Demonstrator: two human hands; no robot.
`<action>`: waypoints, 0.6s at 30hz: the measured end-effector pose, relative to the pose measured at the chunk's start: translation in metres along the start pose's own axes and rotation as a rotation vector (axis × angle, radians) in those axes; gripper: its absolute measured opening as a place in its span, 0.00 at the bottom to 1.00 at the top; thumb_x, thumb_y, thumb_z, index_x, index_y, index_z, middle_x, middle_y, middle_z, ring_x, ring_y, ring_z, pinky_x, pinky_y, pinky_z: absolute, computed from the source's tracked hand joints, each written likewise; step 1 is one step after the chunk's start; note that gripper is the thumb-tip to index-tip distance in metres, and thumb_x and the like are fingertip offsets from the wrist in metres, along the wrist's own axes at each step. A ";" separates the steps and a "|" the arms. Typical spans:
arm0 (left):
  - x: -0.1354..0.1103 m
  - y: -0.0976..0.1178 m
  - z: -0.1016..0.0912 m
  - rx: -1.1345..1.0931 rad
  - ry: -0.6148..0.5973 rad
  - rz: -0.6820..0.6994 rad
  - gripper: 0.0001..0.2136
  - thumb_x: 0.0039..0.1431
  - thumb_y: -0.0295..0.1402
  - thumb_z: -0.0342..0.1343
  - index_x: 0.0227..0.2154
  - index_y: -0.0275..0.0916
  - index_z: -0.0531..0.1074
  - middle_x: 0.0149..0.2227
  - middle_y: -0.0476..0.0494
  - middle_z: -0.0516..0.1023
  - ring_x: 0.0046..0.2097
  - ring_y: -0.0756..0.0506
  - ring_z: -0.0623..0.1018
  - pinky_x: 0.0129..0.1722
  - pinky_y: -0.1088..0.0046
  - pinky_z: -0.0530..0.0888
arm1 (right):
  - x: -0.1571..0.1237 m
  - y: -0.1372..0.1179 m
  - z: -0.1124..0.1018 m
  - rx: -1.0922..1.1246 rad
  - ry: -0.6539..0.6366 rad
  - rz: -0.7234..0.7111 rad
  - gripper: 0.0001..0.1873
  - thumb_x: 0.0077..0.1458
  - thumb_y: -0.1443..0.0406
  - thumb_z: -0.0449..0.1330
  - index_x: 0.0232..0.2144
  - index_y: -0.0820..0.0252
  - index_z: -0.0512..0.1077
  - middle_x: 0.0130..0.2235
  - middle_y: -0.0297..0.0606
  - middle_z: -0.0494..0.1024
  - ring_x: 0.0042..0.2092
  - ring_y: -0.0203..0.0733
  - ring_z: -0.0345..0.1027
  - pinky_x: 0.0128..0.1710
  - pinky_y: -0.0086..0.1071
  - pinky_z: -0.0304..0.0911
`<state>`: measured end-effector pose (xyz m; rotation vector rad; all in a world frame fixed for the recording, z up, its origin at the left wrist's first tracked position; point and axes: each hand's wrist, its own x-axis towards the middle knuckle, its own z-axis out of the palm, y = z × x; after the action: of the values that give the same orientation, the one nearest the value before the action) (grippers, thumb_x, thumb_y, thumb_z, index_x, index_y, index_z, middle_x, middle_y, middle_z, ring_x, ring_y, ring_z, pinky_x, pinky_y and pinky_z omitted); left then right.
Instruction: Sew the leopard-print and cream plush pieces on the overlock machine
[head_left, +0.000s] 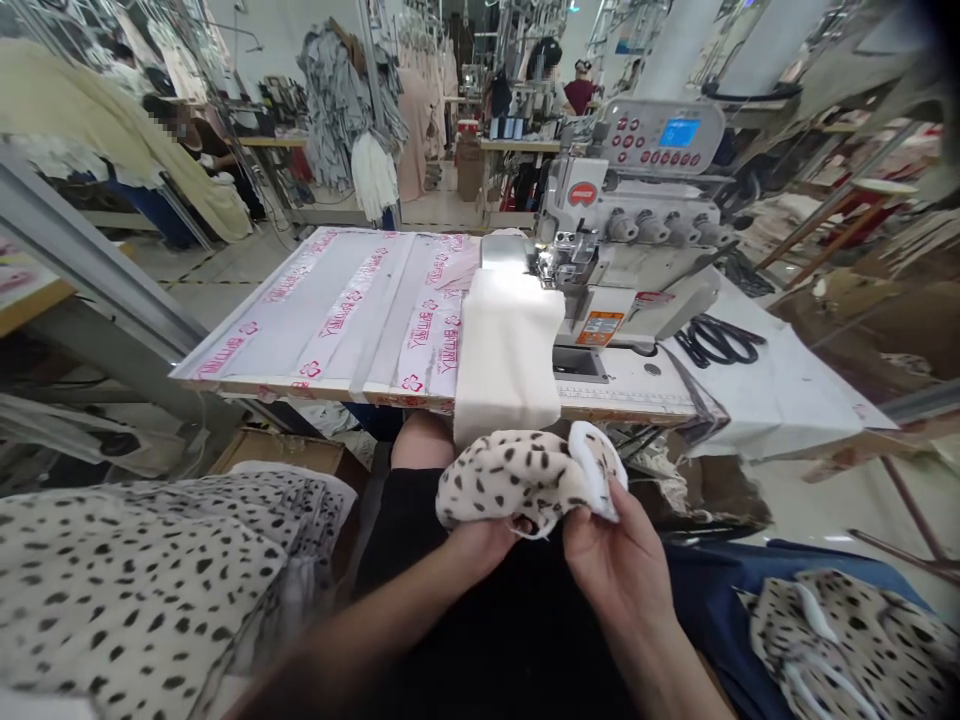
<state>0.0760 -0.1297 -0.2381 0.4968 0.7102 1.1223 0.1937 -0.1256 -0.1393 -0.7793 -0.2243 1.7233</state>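
Observation:
Above my lap I hold a bunched piece of cream fabric with dark spots [502,475], its white fleecy edge [596,465] turned up at the right. My left hand [484,545] grips the piece from below, the fingers mostly hidden under it. My right hand [619,550] pinches the right end by the white edge, thumb on top. Just beyond, a plain cream cloth [510,350] lies under the lit needle area of the sewing machine [630,235] and hangs over the table's front edge.
Spotted fabric [150,590] is piled at my left, beside a cardboard box [300,455]. More spotted pieces [847,640] lie on blue cloth at the right. Black cord [720,340] is coiled on the covered table [300,310]. Several people work farther back among hanging garments.

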 end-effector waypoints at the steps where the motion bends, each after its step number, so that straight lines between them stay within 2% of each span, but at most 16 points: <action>1: -0.004 0.006 -0.008 -0.069 0.005 -0.002 0.14 0.52 0.37 0.53 0.41 0.39 0.67 0.45 0.43 0.69 0.47 0.44 0.68 0.41 0.71 0.67 | 0.004 0.000 -0.006 0.001 0.042 -0.036 0.15 0.43 0.68 0.63 0.37 0.54 0.73 0.37 0.30 0.79 0.35 0.32 0.73 0.25 0.16 0.69; 4: -0.019 0.025 -0.028 -0.334 0.034 -0.082 0.12 0.52 0.31 0.53 0.41 0.37 0.68 0.44 0.42 0.70 0.45 0.45 0.70 0.37 0.74 0.68 | 0.013 0.004 -0.020 0.013 0.120 -0.107 0.17 0.44 0.70 0.62 0.39 0.55 0.72 0.40 0.31 0.78 0.39 0.35 0.72 0.31 0.20 0.71; 7: -0.032 0.042 -0.036 -0.517 0.056 -0.166 0.12 0.52 0.30 0.54 0.40 0.32 0.69 0.37 0.41 0.73 0.35 0.49 0.72 0.32 0.77 0.68 | 0.014 0.011 -0.030 -0.006 0.112 -0.153 0.20 0.45 0.70 0.60 0.43 0.55 0.70 0.42 0.33 0.77 0.45 0.41 0.70 0.41 0.33 0.70; 8: -0.035 0.047 -0.036 -0.539 0.043 -0.164 0.14 0.51 0.32 0.54 0.40 0.31 0.69 0.37 0.41 0.72 0.35 0.49 0.72 0.33 0.77 0.68 | 0.014 0.013 -0.033 -0.020 0.108 -0.155 0.20 0.45 0.70 0.60 0.44 0.55 0.70 0.43 0.34 0.77 0.46 0.43 0.69 0.44 0.37 0.69; 11: -0.040 0.058 -0.034 -0.547 -0.060 -0.093 0.18 0.45 0.37 0.55 0.41 0.35 0.69 0.43 0.39 0.70 0.45 0.42 0.70 0.37 0.71 0.68 | 0.010 0.014 -0.040 -0.068 0.107 -0.124 0.22 0.44 0.68 0.60 0.45 0.57 0.69 0.44 0.38 0.76 0.48 0.49 0.67 0.48 0.47 0.64; 13: -0.038 0.058 -0.033 -0.518 -0.081 -0.082 0.16 0.43 0.33 0.54 0.38 0.37 0.69 0.44 0.40 0.70 0.47 0.40 0.69 0.39 0.67 0.68 | 0.006 0.015 -0.043 -0.103 0.084 -0.074 0.23 0.43 0.67 0.60 0.45 0.57 0.69 0.44 0.39 0.76 0.49 0.51 0.67 0.50 0.50 0.60; 16: -0.025 0.048 -0.032 -0.491 0.074 -0.120 0.12 0.45 0.25 0.50 0.35 0.35 0.69 0.38 0.42 0.73 0.41 0.45 0.73 0.41 0.70 0.69 | 0.000 0.019 -0.046 -0.148 0.002 0.002 0.24 0.42 0.65 0.60 0.45 0.56 0.69 0.44 0.40 0.76 0.49 0.53 0.66 0.52 0.52 0.58; 18: -0.013 0.039 -0.031 -0.492 0.188 -0.090 0.10 0.50 0.26 0.48 0.36 0.33 0.68 0.36 0.43 0.74 0.39 0.47 0.74 0.42 0.71 0.69 | -0.002 0.023 -0.050 -0.165 -0.020 0.017 0.23 0.41 0.65 0.61 0.44 0.57 0.70 0.43 0.41 0.76 0.48 0.53 0.67 0.51 0.51 0.59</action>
<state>0.0249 -0.1275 -0.2294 -0.0580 0.5826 1.2182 0.2063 -0.1469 -0.1889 -0.8860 -0.3781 1.7452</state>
